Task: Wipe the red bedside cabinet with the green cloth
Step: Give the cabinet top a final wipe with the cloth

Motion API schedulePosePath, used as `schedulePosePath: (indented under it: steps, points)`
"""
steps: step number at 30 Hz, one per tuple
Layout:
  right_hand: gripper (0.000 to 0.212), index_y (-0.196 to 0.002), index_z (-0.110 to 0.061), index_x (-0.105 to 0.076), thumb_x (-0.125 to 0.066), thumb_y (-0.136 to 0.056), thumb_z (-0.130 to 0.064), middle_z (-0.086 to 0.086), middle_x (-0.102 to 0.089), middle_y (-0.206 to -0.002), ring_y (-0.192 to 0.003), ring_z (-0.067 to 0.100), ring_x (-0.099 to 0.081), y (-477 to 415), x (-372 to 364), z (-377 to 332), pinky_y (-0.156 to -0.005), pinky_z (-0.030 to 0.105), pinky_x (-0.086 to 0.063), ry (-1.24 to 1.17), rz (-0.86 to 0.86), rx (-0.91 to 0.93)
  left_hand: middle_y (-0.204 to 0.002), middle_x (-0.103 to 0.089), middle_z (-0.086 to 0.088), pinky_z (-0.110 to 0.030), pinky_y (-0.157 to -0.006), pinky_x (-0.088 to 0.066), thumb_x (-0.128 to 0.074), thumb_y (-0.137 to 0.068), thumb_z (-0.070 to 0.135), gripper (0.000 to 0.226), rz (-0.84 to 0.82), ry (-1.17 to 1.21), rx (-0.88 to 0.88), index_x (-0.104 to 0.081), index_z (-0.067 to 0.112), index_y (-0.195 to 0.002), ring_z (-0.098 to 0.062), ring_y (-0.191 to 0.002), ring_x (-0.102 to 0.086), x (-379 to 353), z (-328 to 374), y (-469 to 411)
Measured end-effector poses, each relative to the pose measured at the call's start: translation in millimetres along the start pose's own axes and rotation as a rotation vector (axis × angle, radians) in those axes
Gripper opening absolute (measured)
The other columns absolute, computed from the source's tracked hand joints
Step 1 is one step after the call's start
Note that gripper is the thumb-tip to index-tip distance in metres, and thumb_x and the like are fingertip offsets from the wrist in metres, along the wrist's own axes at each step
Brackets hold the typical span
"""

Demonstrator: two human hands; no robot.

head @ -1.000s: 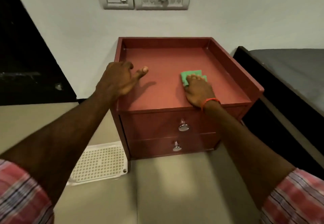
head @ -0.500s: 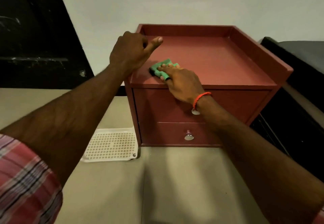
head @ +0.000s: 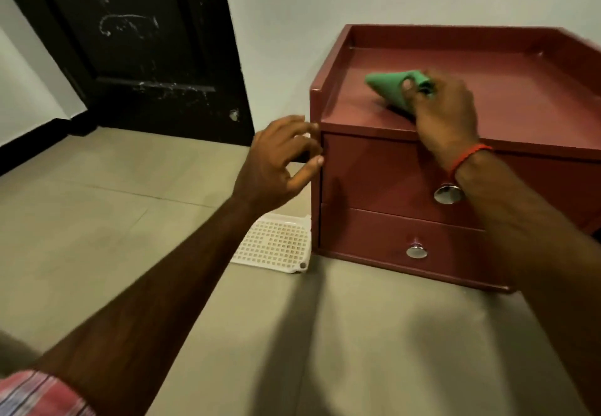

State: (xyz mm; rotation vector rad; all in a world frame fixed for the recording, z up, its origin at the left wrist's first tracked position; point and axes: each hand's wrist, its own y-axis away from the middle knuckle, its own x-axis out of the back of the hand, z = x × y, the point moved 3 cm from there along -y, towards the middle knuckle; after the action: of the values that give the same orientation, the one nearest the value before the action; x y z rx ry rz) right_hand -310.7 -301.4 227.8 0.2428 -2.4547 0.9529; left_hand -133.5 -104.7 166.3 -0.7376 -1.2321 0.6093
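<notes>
The red bedside cabinet (head: 383, 175) stands on the floor against the white wall, with a raised rim around its top and two drawers with round metal knobs. My right hand (head: 442, 106) pinches the green cloth (head: 392, 88) and holds it lifted just above the front left part of the cabinet top. My left hand (head: 279, 163) hangs at the cabinet's front left corner, below the top edge, fingers apart and curled, holding nothing. Whether its fingertips touch the corner is unclear.
A white perforated plastic tray (head: 276, 245) lies on the floor against the cabinet's left side. A dark door (head: 136, 44) fills the wall on the left. Beige floor tiles (head: 97, 220) spread in front and to the left.
My right hand has picked the green cloth up off the top, bunched in the fingers. My left hand dropped from the top's left rim to the front left corner. The view swung left.
</notes>
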Motion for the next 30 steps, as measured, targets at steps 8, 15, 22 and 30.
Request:
schedulePosePath:
  steps: [8,15,22,30]
  points:
    - [0.012,-0.096,-0.024,-0.06,-0.056,-0.098,-0.014,-0.025,-0.064,-0.081,-0.08,-0.012,-0.054,100,-23,-60,-0.074,0.012,-0.044,-0.847,0.148,0.165,-0.129,-0.07,-0.002,-0.043,-0.11,-0.044,-0.073,-0.095,0.036,0.033,-0.554,-0.075,0.432,-0.071,0.015,-0.121,-0.025,-0.127,-0.061,-15,-65,150]
    - [0.017,-0.106,-0.018,-0.068,-0.071,-0.089,-0.021,-0.011,-0.07,-0.096,-0.089,0.004,-0.067,192,-155,-39,-0.077,0.027,-0.055,-0.589,-0.458,0.03,-0.141,-0.065,-0.002,-0.041,-0.109,-0.045,-0.065,-0.098,0.037,0.04,-0.821,-0.062,0.646,-0.066,0.019,-0.134,-0.022,-0.134,-0.057,-34,-94,224]
    - [0.051,-0.121,-0.028,-0.059,-0.072,-0.077,-0.008,0.009,-0.068,-0.111,-0.098,0.026,-0.065,197,-242,8,-0.086,0.035,-0.058,-0.123,-0.668,-0.184,-0.147,-0.058,-0.009,-0.041,-0.112,-0.044,-0.07,-0.088,0.061,0.07,-0.965,-0.112,0.91,-0.058,0.016,-0.14,-0.029,-0.137,-0.052,-41,-89,277]
    - [0.018,-0.104,-0.022,-0.065,-0.06,-0.087,-0.022,0.007,-0.07,-0.094,-0.089,0.029,-0.064,196,-284,15,-0.073,0.041,-0.057,0.299,-0.631,0.207,-0.172,0.02,-0.019,-0.056,-0.13,-0.01,-0.079,-0.079,0.062,0.135,-1.314,-0.161,0.87,0.01,0.008,-0.165,-0.044,-0.158,0.018,-50,-61,341]
